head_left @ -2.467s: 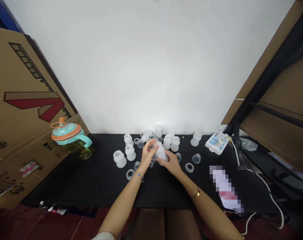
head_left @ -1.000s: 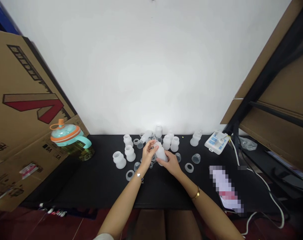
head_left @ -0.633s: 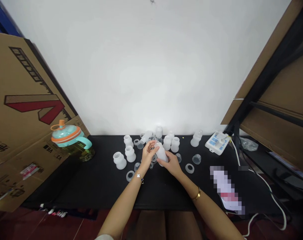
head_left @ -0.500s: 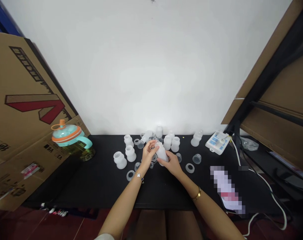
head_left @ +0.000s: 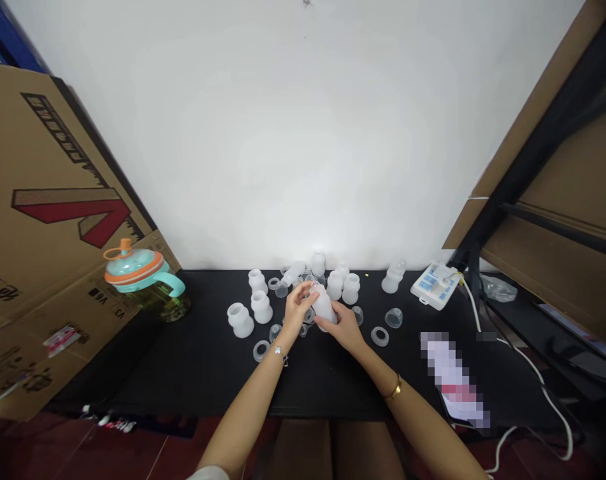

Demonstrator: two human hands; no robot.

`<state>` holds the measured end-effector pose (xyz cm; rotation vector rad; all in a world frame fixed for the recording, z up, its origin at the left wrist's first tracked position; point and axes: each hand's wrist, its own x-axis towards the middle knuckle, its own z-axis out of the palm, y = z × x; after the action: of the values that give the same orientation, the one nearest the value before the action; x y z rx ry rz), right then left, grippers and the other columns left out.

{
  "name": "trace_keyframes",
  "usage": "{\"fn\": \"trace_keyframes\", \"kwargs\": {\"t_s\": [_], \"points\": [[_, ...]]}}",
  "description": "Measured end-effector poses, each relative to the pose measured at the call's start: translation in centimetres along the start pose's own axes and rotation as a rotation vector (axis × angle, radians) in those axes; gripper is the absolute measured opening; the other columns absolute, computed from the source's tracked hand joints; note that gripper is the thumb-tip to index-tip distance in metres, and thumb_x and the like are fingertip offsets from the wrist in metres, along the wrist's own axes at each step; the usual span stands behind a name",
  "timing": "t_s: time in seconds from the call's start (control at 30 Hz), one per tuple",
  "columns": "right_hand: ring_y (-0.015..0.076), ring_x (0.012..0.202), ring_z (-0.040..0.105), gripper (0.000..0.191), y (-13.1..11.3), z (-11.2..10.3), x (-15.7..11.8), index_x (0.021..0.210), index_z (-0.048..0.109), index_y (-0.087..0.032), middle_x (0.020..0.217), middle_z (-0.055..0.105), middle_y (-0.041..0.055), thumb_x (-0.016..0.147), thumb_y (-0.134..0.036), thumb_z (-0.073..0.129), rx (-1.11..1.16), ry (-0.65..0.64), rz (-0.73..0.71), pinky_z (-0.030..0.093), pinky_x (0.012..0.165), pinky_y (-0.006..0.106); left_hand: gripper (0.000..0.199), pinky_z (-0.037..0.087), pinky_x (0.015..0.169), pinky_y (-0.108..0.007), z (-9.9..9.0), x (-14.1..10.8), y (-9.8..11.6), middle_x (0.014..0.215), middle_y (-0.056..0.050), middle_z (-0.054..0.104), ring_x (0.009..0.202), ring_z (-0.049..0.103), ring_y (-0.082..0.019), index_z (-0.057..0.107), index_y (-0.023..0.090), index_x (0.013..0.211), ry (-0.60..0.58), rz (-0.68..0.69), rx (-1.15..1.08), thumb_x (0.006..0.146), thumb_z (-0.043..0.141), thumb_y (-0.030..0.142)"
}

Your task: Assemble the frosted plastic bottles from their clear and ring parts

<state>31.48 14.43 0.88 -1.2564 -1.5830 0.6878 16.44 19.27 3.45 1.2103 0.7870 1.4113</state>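
Observation:
A frosted white baby bottle [head_left: 324, 308] is held tilted between both hands above the black table. My right hand [head_left: 347, 325] wraps its lower side, thumb across the near face. My left hand [head_left: 297, 304] closes its fingers around the bottle's top end, which leans away to the left; the fingers partly hide what is there. Left of my hands stand open white bottles, one of them nearest the front [head_left: 241, 321]. A clear ring [head_left: 261, 351] lies by my left wrist, and another ring [head_left: 380, 336] and a clear dome cap [head_left: 394, 318] lie right of my right hand.
A capped bottle [head_left: 393, 277] stands at the back right beside a white power strip [head_left: 437, 285] with a cable. A phone [head_left: 455, 383] lies front right. At left are a turquoise-lidded jug [head_left: 145, 280] and a cardboard box [head_left: 47, 220]. A white wall [head_left: 303, 147] bounds the back.
Almost nothing differs. Both hands keep hold of the bottle in about the same place, with only a slight shift of the fingers at its top.

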Motion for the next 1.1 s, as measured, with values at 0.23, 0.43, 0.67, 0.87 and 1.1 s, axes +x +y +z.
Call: {"fn": "trace_keyframes", "kwargs": {"t_s": [0.23, 0.43, 0.67, 0.87, 1.1], "points": [[0.0227, 0.082, 0.062, 0.043, -0.06, 0.02, 0.14, 0.111, 0.073, -0.018, 0.095, 0.072, 0.0048, 0.080, -0.047, 0.075, 0.009, 0.003, -0.003, 0.047, 0.070, 0.030, 0.040, 0.052, 0.087, -0.032, -0.24, 0.12, -0.32, 0.108, -0.008, 0.073, 0.102, 0.067, -0.023, 0.072, 0.019, 0.106, -0.017, -0.016, -0.007, 0.073, 0.082, 0.039], [0.0226, 0.082, 0.061, 0.042, 0.06, 0.07, 0.08, 0.110, 0.073, -0.018, 0.092, 0.071, 0.0045, 0.080, -0.047, 0.075, -0.003, 0.012, 0.002, 0.046, 0.067, 0.029, 0.040, 0.051, 0.093, -0.035, -0.16, -0.08, 0.10, 0.112, -0.010, 0.073, 0.107, 0.067, -0.026, 0.070, 0.019, 0.108, -0.036, -0.017, -0.033, 0.076, 0.079, 0.041], [0.0226, 0.082, 0.062, 0.043, -0.07, -0.02, 0.05, 0.112, 0.073, -0.019, 0.094, 0.071, 0.0043, 0.080, -0.047, 0.075, -0.008, 0.010, -0.003, 0.047, 0.069, 0.029, 0.041, 0.052, 0.092, -0.034, -0.17, -0.14, -0.21, 0.116, -0.010, 0.071, 0.110, 0.066, -0.026, 0.068, 0.019, 0.111, -0.031, -0.003, -0.004, 0.078, 0.078, 0.041], [0.0231, 0.083, 0.063, 0.043, -0.28, -0.06, 0.08, 0.113, 0.073, -0.019, 0.096, 0.072, 0.0051, 0.080, -0.048, 0.075, -0.008, 0.003, -0.008, 0.048, 0.071, 0.030, 0.046, 0.053, 0.090, -0.034, -0.11, -0.02, -0.69, 0.118, -0.010, 0.069, 0.107, 0.066, -0.024, 0.067, 0.020, 0.112, 0.019, 0.010, 0.056, 0.073, 0.082, 0.039], [0.0223, 0.083, 0.063, 0.043, 0.04, 0.02, 0.04, 0.112, 0.073, -0.019, 0.096, 0.072, 0.0044, 0.080, -0.048, 0.075, -0.002, 0.015, -0.016, 0.048, 0.070, 0.029, 0.044, 0.050, 0.094, -0.034, -0.15, -0.06, -0.46, 0.116, -0.009, 0.069, 0.109, 0.064, -0.024, 0.066, 0.020, 0.113, -0.011, 0.007, 0.029, 0.076, 0.080, 0.040]]}}
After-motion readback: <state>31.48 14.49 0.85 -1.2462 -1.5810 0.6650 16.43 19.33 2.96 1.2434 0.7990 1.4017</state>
